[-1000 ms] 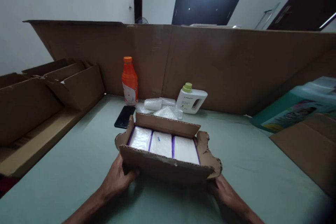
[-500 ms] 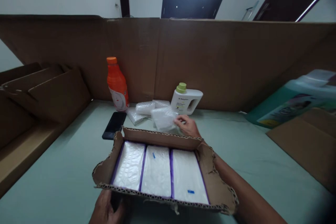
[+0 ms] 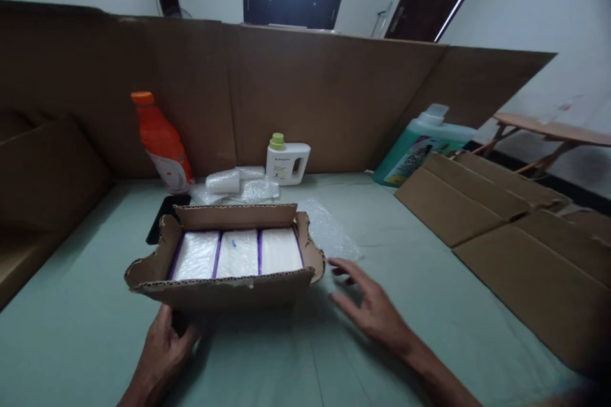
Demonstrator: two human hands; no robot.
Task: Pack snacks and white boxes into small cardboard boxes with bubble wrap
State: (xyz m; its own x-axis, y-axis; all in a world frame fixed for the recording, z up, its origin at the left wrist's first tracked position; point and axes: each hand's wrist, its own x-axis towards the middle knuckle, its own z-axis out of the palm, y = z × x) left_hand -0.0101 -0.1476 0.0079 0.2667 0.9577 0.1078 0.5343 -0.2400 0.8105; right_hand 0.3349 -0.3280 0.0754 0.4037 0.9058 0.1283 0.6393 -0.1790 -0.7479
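While the left hand (image 3: 162, 346) clamps the near left corner of the cardboard tray (image 3: 224, 286), the right hand (image 3: 370, 305) hovers with its grip spread apart, holding nothing, just beside the tray's right end. Three white packs (image 3: 236, 253) fill the tray, which sits toward the near edge of the green worktop (image 3: 420, 305). A bubble-wrap sheet (image 3: 329, 235) lies flat just beyond the right hand, beside the tray.
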